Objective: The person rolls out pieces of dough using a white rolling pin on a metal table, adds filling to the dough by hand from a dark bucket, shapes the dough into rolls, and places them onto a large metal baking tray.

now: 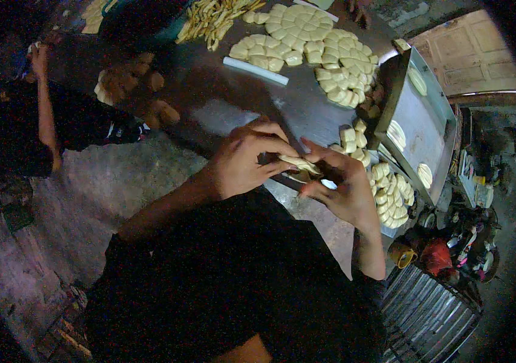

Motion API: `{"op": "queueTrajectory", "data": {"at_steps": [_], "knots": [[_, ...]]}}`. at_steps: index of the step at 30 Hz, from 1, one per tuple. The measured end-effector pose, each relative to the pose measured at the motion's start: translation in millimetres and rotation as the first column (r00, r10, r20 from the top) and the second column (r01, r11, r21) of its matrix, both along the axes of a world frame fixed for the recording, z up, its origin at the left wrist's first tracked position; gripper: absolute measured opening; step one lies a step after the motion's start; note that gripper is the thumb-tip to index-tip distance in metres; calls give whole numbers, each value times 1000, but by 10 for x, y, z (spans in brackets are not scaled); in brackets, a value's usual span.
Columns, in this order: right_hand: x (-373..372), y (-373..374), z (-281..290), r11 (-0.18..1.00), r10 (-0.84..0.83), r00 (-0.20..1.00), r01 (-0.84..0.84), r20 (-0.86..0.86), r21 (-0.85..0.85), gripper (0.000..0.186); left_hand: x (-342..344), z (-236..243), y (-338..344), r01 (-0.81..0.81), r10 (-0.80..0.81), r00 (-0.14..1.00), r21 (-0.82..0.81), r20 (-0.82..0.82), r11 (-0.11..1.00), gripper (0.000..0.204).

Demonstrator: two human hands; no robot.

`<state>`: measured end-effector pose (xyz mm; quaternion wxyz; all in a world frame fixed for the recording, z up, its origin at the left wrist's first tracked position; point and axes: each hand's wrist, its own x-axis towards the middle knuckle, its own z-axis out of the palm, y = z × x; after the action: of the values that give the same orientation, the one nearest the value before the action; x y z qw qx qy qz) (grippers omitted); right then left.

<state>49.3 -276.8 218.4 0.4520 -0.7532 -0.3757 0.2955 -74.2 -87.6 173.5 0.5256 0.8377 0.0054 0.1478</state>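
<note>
In front of my body, over the near edge of the table, I hold a small stretched piece of pale dough [299, 163] between both hands. My left hand [249, 158] pinches its left part between thumb and fingers. Around the right end curl the thumb and fingers of my right hand [347, 184], slightly blurred. The dough's underside is partly hidden by my fingers. Just beyond my right hand lie several cut dough pieces [389, 196], with a few more cut dough lumps [353, 140] beside them.
Scored dough rounds [299, 25] cover the far table [215, 115], near a white rod [255, 71] and a heap of yellowish strips [215, 21]. A metal tray [418, 130] at right holds several ridged dough pieces. Another person's arm [45, 109] shows at left. A slatted rack [433, 314] stands lower right.
</note>
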Motion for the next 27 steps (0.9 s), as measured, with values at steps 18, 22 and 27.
{"op": "queueTrajectory", "data": {"at_steps": [18, 22, 27], "knots": [[383, 810, -2192, 866, -211, 875, 374, 436, -331, 41, 471, -1658, 740, -590, 591, 788, 66, -172, 805, 77], [305, 721, -2524, 792, -322, 822, 506, 469, -343, 51, 545, -1706, 724, -426, 480, 810, 226, -335, 876, 87], [368, 876, -2548, 678, -286, 761, 590, 582, -438, 73, 543, -1796, 607, -485, 556, 810, 316, -190, 815, 88]]}}
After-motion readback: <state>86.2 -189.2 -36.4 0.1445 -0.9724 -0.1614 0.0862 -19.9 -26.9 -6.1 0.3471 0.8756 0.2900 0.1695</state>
